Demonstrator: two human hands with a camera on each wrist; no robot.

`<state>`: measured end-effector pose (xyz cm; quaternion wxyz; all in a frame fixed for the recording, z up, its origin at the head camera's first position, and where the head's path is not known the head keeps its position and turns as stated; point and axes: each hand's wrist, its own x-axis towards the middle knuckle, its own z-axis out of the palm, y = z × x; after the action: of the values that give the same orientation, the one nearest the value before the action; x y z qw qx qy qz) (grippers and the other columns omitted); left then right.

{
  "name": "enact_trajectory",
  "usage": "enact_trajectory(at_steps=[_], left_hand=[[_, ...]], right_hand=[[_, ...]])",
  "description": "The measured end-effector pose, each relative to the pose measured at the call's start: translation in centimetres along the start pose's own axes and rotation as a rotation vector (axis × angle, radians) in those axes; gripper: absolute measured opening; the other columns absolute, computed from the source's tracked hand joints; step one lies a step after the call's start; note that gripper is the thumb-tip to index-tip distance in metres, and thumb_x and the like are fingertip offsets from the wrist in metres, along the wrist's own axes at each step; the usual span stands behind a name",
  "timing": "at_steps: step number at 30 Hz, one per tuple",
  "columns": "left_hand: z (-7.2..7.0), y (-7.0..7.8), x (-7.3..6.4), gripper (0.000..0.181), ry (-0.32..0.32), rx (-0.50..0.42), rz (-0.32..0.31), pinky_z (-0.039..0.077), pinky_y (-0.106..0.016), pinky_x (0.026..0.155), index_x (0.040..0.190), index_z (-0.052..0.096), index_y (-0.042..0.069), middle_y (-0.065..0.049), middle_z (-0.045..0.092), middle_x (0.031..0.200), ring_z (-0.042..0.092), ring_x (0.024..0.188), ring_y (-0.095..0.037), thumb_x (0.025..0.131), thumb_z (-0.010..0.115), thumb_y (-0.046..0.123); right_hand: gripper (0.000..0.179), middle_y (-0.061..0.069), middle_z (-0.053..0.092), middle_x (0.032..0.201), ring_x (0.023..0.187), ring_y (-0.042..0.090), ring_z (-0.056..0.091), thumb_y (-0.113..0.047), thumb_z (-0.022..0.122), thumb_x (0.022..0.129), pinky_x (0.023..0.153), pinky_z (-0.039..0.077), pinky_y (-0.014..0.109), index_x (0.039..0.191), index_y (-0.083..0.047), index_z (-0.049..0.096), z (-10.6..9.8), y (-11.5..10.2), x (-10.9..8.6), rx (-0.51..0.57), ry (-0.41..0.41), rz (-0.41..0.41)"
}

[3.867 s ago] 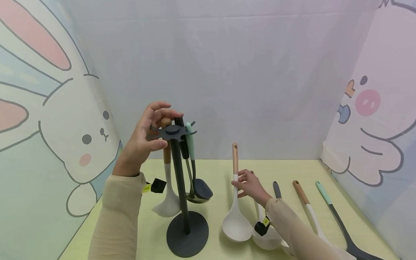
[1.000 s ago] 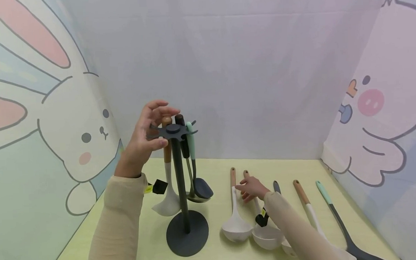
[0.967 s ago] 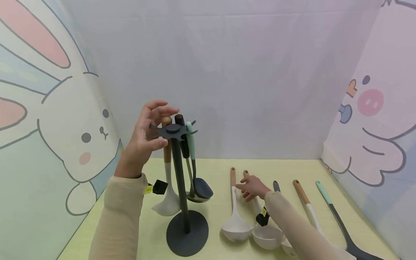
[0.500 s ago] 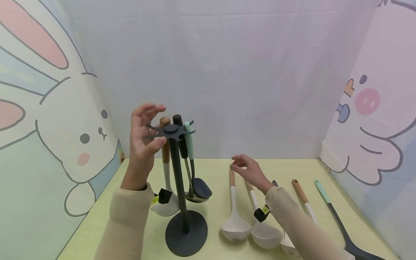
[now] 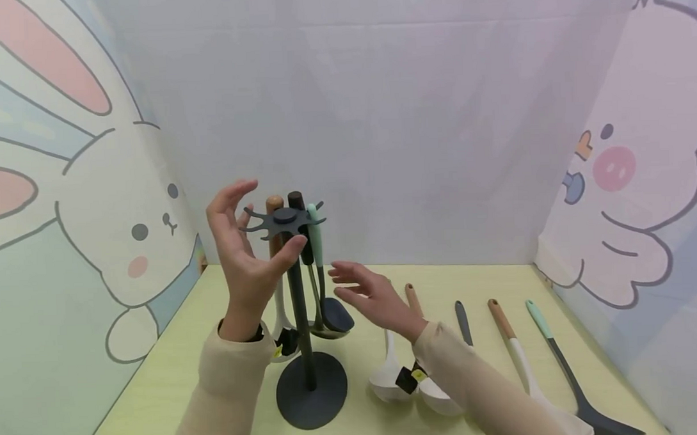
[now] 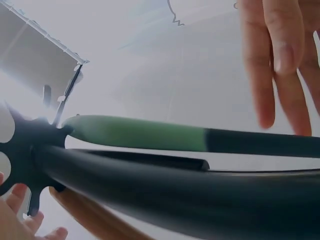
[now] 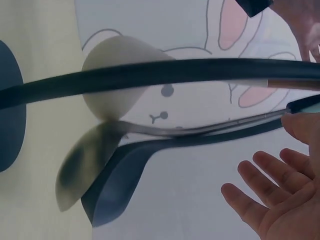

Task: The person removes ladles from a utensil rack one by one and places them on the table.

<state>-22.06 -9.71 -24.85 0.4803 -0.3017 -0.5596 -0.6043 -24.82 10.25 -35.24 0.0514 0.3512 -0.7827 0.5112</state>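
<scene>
A black utensil stand [image 5: 312, 398] with a hooked top stands upright on the table. On it hang a white utensil with a wooden handle [image 5: 275, 203], a metal ladle [image 7: 82, 165] with a black handle and a dark utensil with a mint handle [image 5: 316, 241]. My left hand [image 5: 243, 263] is spread about the stand's top, thumb in front of the post, fingers behind at left. My right hand [image 5: 377, 300] holds nothing; its fingers extend towards the hanging mint-handled utensil. Beneath it lie two white ladles [image 5: 385, 381] with wooden handles, partly hidden by the hand and sleeve.
Further right on the table lie a dark grey handle [image 5: 463, 322], a white utensil with a wooden handle [image 5: 502, 318] and a black turner [image 5: 606, 421] with a mint handle. A pale curtain [image 5: 380, 146] and cartoon-printed side panels enclose the table.
My right hand earlier held a white ladle upright, let it down on the table, then moved left towards the stand. My left hand has shifted down and spread wider around the stand's top.
</scene>
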Motion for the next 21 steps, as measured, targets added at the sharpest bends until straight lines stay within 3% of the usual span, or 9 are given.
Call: enact_trajectory(at_steps=[3, 7, 14, 21], left_hand=[[0.3, 0.1, -0.3, 0.094, 0.007, 0.039, 0.005, 0.028, -0.048, 0.109, 0.133, 0.042, -0.005, -0.006, 0.047, 0.134, 0.038, 0.132, -0.03, 0.073, 0.081, 0.056], [0.6, 0.0, -0.5, 0.09, -0.007, 0.061, -0.013, 0.029, -0.045, 0.107, 0.134, 0.042, -0.006, -0.007, 0.046, 0.135, 0.038, 0.132, -0.028, 0.075, 0.08, 0.052], [0.9, -0.2, -0.6, 0.073, -0.026, 0.003, -0.058, 0.032, -0.038, 0.095, 0.132, 0.043, -0.002, -0.007, 0.049, 0.13, 0.041, 0.126, -0.031, 0.077, 0.077, 0.032], [1.0, -0.1, -0.9, 0.071, -0.043, -0.067, -0.092, 0.036, -0.032, 0.097, 0.135, 0.037, 0.0, -0.01, 0.047, 0.136, 0.048, 0.119, -0.029, 0.078, 0.073, 0.023]], right_hand=[[0.049, 0.015, 0.056, 0.138, 0.126, 0.027, 0.056, -0.011, 0.059, 0.101, 0.1, 0.048, 0.039, 0.147, -0.004, 0.045, 1.3, -0.7, 0.3, 0.003, 0.009, -0.047], [0.042, 0.016, 0.061, 0.131, 0.119, 0.028, 0.061, -0.008, 0.06, 0.099, 0.097, 0.05, 0.035, 0.14, 0.0, 0.052, 2.5, -1.1, 0.8, 0.022, 0.086, -0.069], [0.03, 0.012, 0.07, 0.113, 0.103, 0.023, 0.069, -0.009, 0.062, 0.098, 0.086, 0.054, 0.03, 0.127, -0.002, 0.063, 3.4, -1.1, 1.4, 0.018, 0.18, -0.059], [0.026, 0.014, 0.072, 0.108, 0.1, 0.026, 0.07, -0.006, 0.061, 0.098, 0.084, 0.055, 0.029, 0.123, 0.0, 0.065, 3.5, -1.0, 1.5, 0.001, 0.21, -0.086]])
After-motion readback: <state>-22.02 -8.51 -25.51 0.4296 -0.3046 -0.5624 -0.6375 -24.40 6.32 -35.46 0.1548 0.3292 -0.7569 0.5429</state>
